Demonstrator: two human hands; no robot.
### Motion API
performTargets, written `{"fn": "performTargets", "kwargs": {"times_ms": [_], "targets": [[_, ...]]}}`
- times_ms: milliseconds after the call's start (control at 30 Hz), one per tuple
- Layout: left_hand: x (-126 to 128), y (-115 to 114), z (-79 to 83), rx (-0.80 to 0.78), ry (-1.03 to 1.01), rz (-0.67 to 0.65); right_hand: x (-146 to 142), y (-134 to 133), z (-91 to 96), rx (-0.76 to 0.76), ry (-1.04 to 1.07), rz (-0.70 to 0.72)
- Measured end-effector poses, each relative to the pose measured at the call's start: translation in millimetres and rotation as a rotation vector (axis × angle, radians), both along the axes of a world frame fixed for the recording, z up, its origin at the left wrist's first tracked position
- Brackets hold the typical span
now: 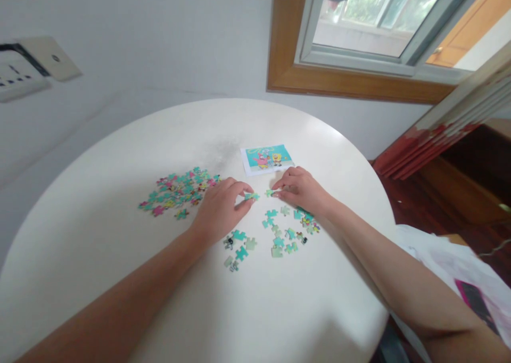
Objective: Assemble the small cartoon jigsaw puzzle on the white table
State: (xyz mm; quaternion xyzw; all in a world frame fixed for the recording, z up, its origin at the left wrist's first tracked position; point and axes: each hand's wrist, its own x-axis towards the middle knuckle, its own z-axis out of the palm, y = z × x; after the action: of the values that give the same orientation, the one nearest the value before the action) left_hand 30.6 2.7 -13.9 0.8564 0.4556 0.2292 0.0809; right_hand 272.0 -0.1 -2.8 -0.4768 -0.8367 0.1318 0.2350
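Observation:
My left hand [225, 206] pinches a teal and green jigsaw puzzle piece [251, 196] between thumb and fingers. Facing it across a small gap, my right hand [299, 190] grips another puzzle piece [269, 192], pale green with a dark part. The two pieces are apart. Beyond the hands lies a picture card [268, 158] with cartoon figures on teal. A heap of mixed pieces [181, 190] spreads to the left of my left hand, partly hidden by it. Nearer me are two looser groups, one of teal and pale pieces [240, 252] and one [279, 241] below my right hand.
The round white table [167, 299] carries everything and stands against a wall [167, 33]. A wood-framed window [359, 78] is at the back right, beside a red and cream curtain [423, 145]. White cloth or plastic [435, 251] with a pink-edged dark object [475, 299] lies right of the table.

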Motion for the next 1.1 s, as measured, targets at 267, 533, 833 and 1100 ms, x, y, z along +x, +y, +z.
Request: {"fn": "performTargets", "kwargs": {"times_ms": [267,533,833,1100], "targets": [[1,0,-1.8,0.003,-0.004,0.008,18,-11,31.4,-0.087,0.171,-0.042],[1,0,-0.7,-0.008,-0.011,0.012,6,-56,61.1,-0.431,-0.127,0.453],[2,0,-0.6,-0.009,-0.003,0.022,-10,-67,54.1,-0.321,-0.254,0.456],[1,1,-2.8,-0.003,-0.004,0.01,-12,-71,56.1,-0.402,-0.239,0.453]]}}
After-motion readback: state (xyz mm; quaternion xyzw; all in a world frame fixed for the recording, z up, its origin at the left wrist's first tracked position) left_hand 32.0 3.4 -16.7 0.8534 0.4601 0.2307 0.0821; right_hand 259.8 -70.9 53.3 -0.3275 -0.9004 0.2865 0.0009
